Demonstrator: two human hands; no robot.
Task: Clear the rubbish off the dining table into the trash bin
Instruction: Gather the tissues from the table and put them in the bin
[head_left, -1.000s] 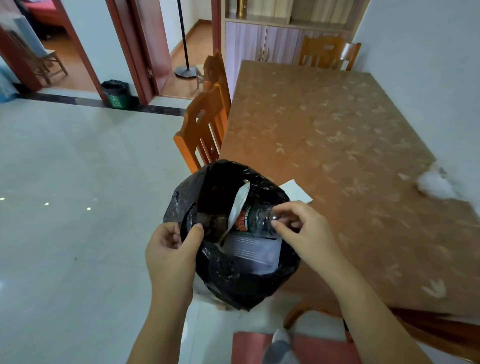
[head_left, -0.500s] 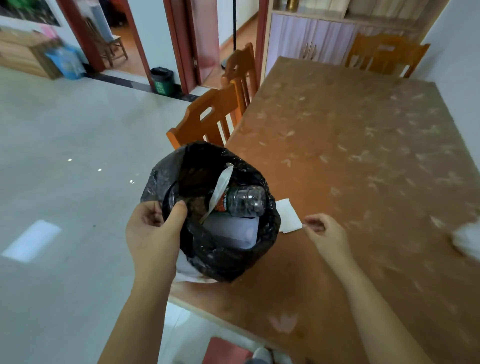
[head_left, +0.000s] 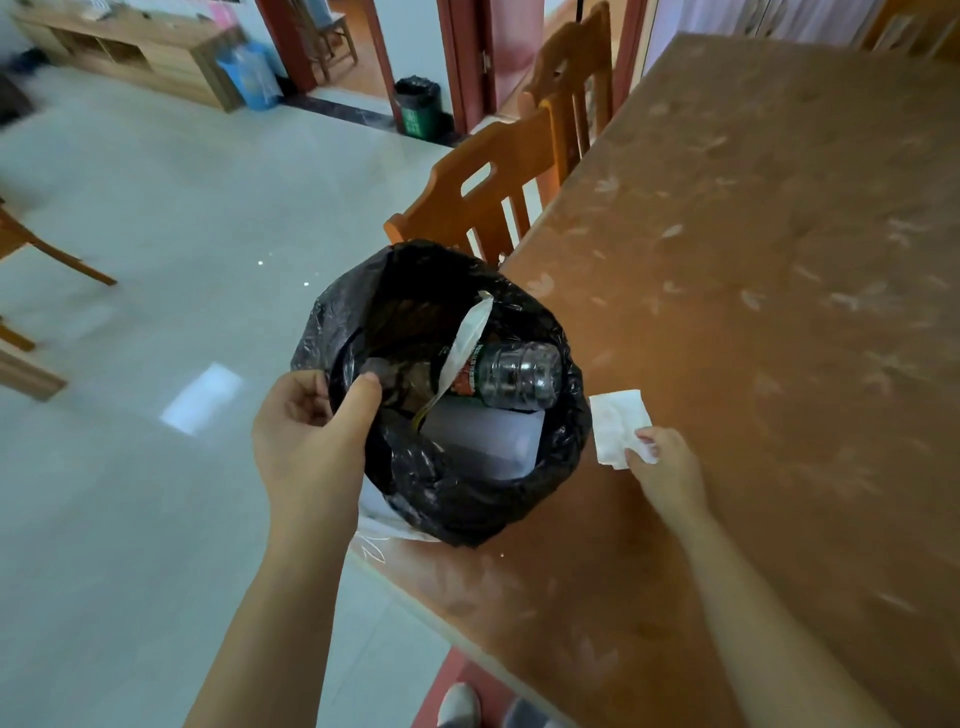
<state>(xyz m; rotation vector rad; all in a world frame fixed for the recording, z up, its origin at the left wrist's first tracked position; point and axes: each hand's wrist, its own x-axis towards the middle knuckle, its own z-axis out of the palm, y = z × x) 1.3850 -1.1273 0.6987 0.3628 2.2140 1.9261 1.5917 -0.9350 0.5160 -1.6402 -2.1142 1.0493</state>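
Observation:
A trash bin lined with a black bag (head_left: 467, 499) hangs at the table's left corner, held by its rim in my left hand (head_left: 311, 441). Inside lie a clear plastic bottle (head_left: 519, 371), a white wrapper strip (head_left: 467, 338) and a white flat piece (head_left: 488, 436). A crumpled white tissue (head_left: 615, 421) lies on the brown dining table (head_left: 753, 312) just right of the bin. My right hand (head_left: 667, 467) rests on the table with its fingertips pinching the tissue's near right corner.
Two wooden chairs (head_left: 498, 182) stand tucked against the table's left side behind the bin. A second small bin with a black bag (head_left: 418, 106) stands by the doorway across the tiled floor. A low wooden cabinet (head_left: 130, 57) is at the far left.
My right hand let go of the bottle into the bin, moved right onto the table and took hold of the tissue's corner. The view swung left.

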